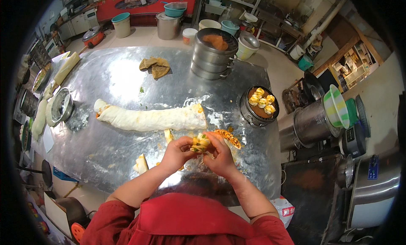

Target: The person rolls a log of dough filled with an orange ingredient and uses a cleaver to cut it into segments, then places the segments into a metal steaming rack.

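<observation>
Between my left hand (pixel 178 152) and my right hand (pixel 220 154) I hold a twisted dough roll (pixel 200 143) with yellow and green filling, gripped from both sides. Just beyond my hands a long, thick log of rolled dough (pixel 152 117) lies across the steel table. A flat cut slice (pixel 229 138) with orange-red layers rests just past my right hand. One dough strip (pixel 168 135) sits between the log and my left hand; another dough piece (pixel 141 164) lies nearer the table's front edge. On the right, a round steamer tier (pixel 249 116) holds several shaped rolls (pixel 262 101) on a brown liner.
Stacked steamer tiers (pixel 212 59) stand at the table's far right, with a brown cloth (pixel 155 67) left of them. A floury metal bowl (pixel 62 105) and pale dough lengths (pixel 39 118) line the left side. Beyond the right edge stands a tall metal pot (pixel 312 124).
</observation>
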The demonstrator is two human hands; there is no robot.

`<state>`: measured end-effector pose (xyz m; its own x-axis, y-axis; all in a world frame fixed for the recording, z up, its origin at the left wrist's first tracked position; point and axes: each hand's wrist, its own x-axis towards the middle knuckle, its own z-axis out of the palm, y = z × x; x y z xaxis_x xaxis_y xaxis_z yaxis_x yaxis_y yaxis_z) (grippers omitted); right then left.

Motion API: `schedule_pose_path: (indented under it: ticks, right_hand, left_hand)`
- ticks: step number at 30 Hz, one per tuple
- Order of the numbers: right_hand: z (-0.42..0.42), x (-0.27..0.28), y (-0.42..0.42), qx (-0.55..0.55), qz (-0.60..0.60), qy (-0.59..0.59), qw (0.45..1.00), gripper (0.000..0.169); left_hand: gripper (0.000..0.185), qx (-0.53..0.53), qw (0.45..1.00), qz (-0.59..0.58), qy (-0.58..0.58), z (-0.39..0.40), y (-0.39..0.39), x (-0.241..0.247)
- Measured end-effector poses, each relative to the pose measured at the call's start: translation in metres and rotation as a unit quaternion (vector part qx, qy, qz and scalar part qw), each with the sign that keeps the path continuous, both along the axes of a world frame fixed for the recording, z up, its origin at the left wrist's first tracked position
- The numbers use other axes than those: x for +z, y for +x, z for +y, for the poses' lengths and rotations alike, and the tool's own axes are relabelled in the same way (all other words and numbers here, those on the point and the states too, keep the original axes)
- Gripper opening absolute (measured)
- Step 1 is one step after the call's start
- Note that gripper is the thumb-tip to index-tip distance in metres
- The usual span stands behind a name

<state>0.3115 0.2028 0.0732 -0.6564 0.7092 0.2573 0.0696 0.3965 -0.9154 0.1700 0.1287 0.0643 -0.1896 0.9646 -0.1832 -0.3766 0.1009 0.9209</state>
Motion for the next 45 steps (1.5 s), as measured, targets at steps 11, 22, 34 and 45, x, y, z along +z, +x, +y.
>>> schedule_pose_path:
  ticks: [11, 22, 34, 45]
  right_hand:
    - [0.019, -0.014, 0.0, 0.012, 0.035, -0.166, 0.985, 0.048]
    - [0.042, -0.011, 0.007, 0.039, 0.026, -0.166, 0.985, 0.044]
    - [0.202, -0.044, 0.089, -0.251, -0.043, 0.115, 0.96, 0.038]
    - [0.23, -0.069, 0.103, -0.341, -0.174, 0.22, 0.897, 0.038]
  left_hand:
    - [0.037, 0.052, 0.993, 0.055, 0.091, 0.015, 0.015, -0.028]
    - [0.029, 0.112, 0.826, 0.508, 0.216, 0.035, 0.007, -0.012]
    - [0.045, 0.025, 0.899, 0.423, 0.108, 0.066, 0.023, -0.029]
    - [0.045, -0.013, 0.901, 0.424, 0.089, 0.049, 0.027, -0.062]
